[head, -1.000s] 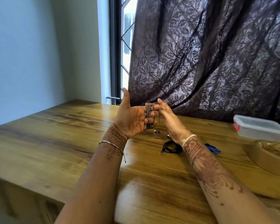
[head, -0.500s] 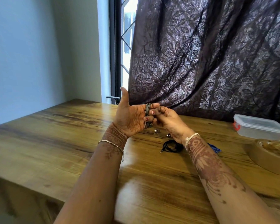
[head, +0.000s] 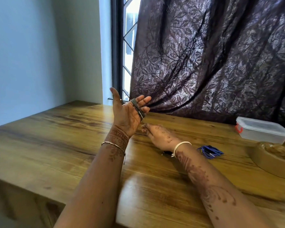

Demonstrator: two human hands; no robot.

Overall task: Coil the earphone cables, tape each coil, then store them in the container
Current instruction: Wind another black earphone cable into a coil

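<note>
My left hand is raised palm up with its fingers straight. A grey-green earphone cable is wound in several loops round those fingers. My right hand is just below it, above the table. Its fingertips pinch the cable's loose end, which hangs from the coil. A blue coiled cable lies on the table to the right of my right wrist. A black cable shows only as a sliver behind that wrist. The clear lidded container stands at the far right.
A brown tape roll lies at the right edge, in front of the container. The wooden table meets a wall on the left. A dark curtain and a window are behind it.
My right hand has dropped from the coil to below my left hand, drawing the loose end down. My left fingers have straightened and the hand has tilted back. The blue coil has come into full view.
</note>
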